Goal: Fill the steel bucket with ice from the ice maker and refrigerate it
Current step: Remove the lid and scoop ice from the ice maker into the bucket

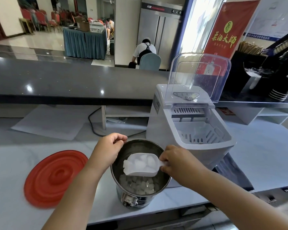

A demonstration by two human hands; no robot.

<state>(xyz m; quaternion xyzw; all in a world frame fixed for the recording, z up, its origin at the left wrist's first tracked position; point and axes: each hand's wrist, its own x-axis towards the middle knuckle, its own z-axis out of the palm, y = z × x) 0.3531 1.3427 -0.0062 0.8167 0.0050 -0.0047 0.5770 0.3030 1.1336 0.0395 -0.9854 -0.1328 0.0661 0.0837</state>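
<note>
Two hands, one steel bucket [140,146], one loaded ice scoop [140,164].
Far rim pinched by left hand [110,146]; scoop handle gripped by right hand [175,161], scoop above bucket mouth; one open ice maker [158,130] just beyond right fingers; one red lid [55,178] well left of left fingers.

One bucket [136,146], one scoop [140,172], one lid [54,178], two hands [109,146] [175,161].

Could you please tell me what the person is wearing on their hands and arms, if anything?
Nothing that shows. The left hand and right hand are bare, with no gloves, and no ring, watch or band is in view. No sleeve shows either, right down to the lower edge of the frame, and there are no markings.
</note>
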